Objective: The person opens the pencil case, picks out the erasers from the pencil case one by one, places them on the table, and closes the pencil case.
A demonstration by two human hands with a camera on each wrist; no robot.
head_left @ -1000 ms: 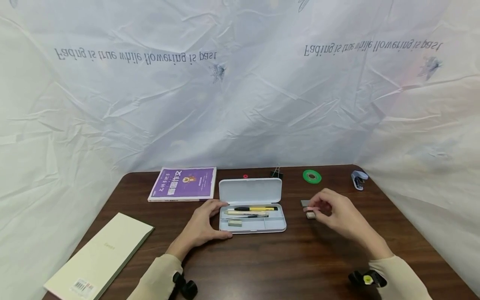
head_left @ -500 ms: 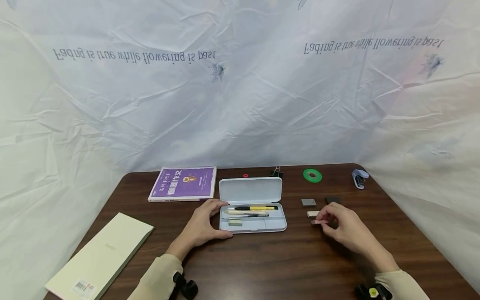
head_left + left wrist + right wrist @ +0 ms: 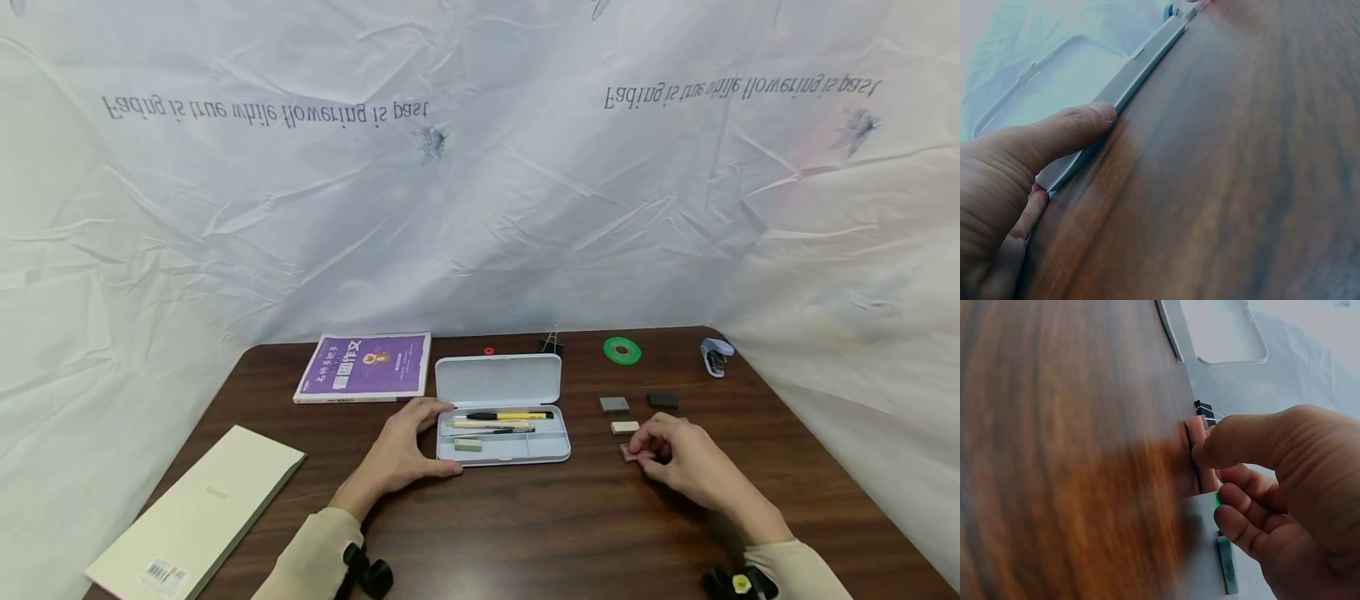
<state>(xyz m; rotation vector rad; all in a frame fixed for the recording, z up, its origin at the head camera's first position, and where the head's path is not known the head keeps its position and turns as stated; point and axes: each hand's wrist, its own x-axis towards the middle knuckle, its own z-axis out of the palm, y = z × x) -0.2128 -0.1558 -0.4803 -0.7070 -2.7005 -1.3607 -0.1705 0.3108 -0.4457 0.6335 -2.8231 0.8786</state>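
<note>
A pale blue pencil case [image 3: 498,380] lies with its lid up at the table's middle. My left hand [image 3: 401,450] grips its left end, thumb on the front edge [image 3: 1100,112] and fingers round the back corner. Inside are a yellow-and-black pen [image 3: 517,416], several slimmer pens and a pale green eraser [image 3: 468,446]. To the right, my right hand [image 3: 693,462] pinches a small pink eraser [image 3: 627,452] between thumb and fingers, close over the table. In the right wrist view, the thumb presses the pink eraser's [image 3: 1207,481] near face. A white eraser [image 3: 624,427] lies just behind it.
Behind the white eraser lie a grey block [image 3: 614,404] and a black block [image 3: 663,401]. Farther back are green tape [image 3: 622,351], a stapler [image 3: 717,357], a binder clip [image 3: 551,346] and a red ring [image 3: 489,352]. Left are a purple book [image 3: 367,367] and a cream notebook [image 3: 202,508].
My right hand has brought the pink eraser toward the front and slightly right, from beside the grey block to just before the white eraser. My left hand stays on the pencil case.
</note>
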